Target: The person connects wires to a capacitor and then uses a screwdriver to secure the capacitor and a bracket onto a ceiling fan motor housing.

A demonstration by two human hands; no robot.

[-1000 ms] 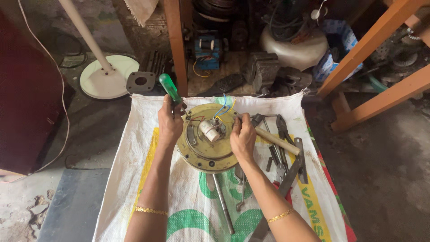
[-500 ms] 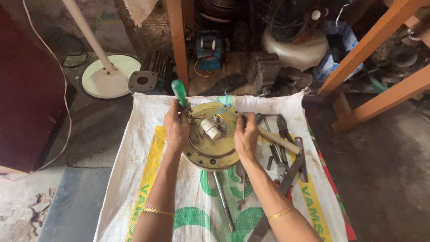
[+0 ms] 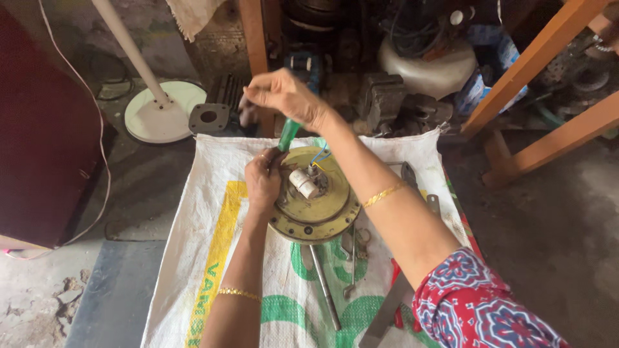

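Since half a second earlier, the right hand (image 3: 284, 96) had lifted off the yellow round plate (image 3: 314, 209) on the white sack (image 3: 213, 212), fingers curled above the green-handled screwdriver (image 3: 288, 134); the left hand (image 3: 263, 180) gripped its lower end.

A white woven sack (image 3: 213, 212) with yellow and green print covers the floor. Behind it stand a white round fan base (image 3: 158, 116) with its pole, a grey square plate (image 3: 209, 118), orange wooden beams (image 3: 541, 58) and a dark red cabinet (image 3: 45, 129)
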